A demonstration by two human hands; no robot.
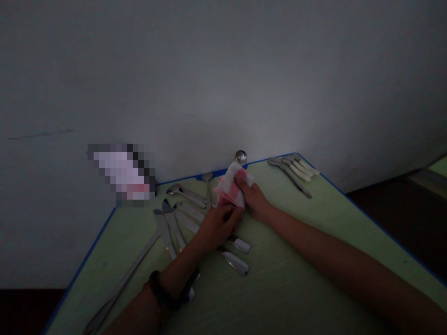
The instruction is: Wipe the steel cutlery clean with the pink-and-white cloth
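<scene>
A pink and white cloth (230,184) is bunched between my two hands, above the table. Its upper part lies in the closed grip of my right hand (256,199), the thumb pressed on it. My left hand (220,222) has its fingers closed at the cloth's lower edge; whether a handle is also in them is hidden. Just beyond the cloth shows the round shiny bowl of a spoon or small ladle (240,157), its handle out of sight. Below my left hand lie metal spoons (234,263) and table knives (173,223), partly covered by my forearm.
The pale green table (296,251) has a blue edge and stands against a grey wall (223,83). White-handled cutlery (299,170) and a dark metal utensil (291,177) lie back right. A long metal utensil (122,284) lies front left. A blurred-out object (122,174) leans back left.
</scene>
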